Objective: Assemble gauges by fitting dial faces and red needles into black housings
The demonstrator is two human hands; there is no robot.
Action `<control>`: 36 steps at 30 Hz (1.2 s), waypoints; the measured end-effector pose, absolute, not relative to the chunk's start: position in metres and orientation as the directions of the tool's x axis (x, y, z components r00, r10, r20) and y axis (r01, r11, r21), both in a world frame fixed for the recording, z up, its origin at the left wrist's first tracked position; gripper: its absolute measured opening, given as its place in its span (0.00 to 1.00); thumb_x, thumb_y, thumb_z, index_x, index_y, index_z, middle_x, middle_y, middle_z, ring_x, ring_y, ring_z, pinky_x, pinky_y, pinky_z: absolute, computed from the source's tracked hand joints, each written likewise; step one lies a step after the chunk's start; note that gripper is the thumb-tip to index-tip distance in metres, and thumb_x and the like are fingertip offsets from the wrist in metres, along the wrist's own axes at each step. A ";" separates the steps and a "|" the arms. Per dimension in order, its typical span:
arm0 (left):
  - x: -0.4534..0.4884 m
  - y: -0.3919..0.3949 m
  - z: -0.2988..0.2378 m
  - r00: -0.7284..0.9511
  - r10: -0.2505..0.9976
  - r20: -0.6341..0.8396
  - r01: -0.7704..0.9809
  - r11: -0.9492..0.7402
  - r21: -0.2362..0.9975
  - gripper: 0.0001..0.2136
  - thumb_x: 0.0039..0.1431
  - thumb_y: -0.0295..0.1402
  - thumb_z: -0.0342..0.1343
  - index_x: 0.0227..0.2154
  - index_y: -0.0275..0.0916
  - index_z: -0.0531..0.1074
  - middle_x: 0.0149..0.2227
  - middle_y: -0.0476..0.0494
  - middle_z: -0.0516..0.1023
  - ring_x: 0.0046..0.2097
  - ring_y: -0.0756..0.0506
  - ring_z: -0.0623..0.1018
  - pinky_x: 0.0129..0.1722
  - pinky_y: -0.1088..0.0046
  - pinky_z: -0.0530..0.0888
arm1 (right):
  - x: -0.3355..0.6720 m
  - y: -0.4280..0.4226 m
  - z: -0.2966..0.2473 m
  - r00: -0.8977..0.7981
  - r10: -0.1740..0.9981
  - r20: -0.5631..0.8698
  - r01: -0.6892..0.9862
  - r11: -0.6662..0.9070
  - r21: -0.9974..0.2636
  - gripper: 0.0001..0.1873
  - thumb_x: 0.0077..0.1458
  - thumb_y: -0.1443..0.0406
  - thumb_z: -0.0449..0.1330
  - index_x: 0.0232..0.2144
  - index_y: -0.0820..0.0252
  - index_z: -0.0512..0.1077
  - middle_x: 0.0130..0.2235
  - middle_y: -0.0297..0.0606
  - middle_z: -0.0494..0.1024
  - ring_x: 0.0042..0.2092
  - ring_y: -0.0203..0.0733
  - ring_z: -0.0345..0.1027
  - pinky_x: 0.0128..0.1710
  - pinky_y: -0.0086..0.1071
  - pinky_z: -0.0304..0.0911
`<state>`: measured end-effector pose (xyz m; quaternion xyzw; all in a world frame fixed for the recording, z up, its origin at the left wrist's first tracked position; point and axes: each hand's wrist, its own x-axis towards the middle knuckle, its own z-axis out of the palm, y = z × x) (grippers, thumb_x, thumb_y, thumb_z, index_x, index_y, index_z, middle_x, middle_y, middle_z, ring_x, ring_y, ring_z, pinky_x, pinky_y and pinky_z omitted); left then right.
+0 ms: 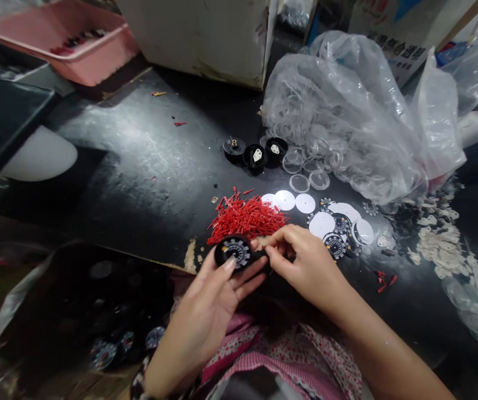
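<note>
My left hand (pixel 214 300) grips a round black gauge housing (pixel 234 251) with a white-marked dial face, thumb on its rim and fingers beneath. My right hand (pixel 301 261) is closed in a pinch right beside the housing, fingertips meeting near its right edge; what it pinches is too small to make out. Just beyond both hands lies a heap of small red pointers (pixel 245 216). To the right of it are loose white discs and printed dial faces (pixel 334 225).
Three black housings (pixel 255 153) stand further back, by clear lenses (pixel 309 172) spilling from a big plastic bag (pixel 347 111). White small parts (pixel 434 239) lie at right. A pink tray (pixel 68 39), a white box (pixel 205 33) and a black bin (pixel 1 122) sit behind.
</note>
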<state>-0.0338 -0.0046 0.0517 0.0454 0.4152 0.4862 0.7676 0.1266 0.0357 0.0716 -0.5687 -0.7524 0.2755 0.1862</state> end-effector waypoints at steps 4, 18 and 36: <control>-0.023 0.000 0.054 0.299 0.762 -0.575 -0.759 0.555 0.341 0.08 0.62 0.31 0.55 0.43 0.38 0.76 0.49 0.40 0.81 0.49 0.41 0.80 0.51 0.61 0.77 | 0.135 0.023 0.075 -0.245 0.967 0.074 0.639 0.218 -0.738 0.02 0.58 0.69 0.57 0.33 0.60 0.70 0.34 0.35 0.74 0.38 0.39 0.67 0.39 0.34 0.59; -0.006 -0.003 0.050 0.034 0.897 -0.440 -0.628 0.362 0.689 0.18 0.61 0.33 0.58 0.55 0.52 0.69 0.49 0.48 0.81 0.53 0.46 0.78 0.55 0.70 0.73 | 0.144 0.011 0.090 -0.236 0.971 0.047 0.641 0.191 -0.743 0.05 0.61 0.67 0.56 0.31 0.59 0.68 0.34 0.35 0.71 0.38 0.39 0.64 0.40 0.34 0.58; -0.001 -0.007 0.050 0.104 0.969 -0.224 -0.164 0.239 0.957 0.10 0.62 0.35 0.57 0.46 0.48 0.72 0.50 0.51 0.78 0.51 0.48 0.77 0.53 0.75 0.71 | 0.146 0.002 0.094 -0.204 0.979 -0.006 0.651 0.131 -0.747 0.08 0.62 0.70 0.55 0.29 0.59 0.67 0.32 0.32 0.70 0.35 0.37 0.63 0.37 0.34 0.54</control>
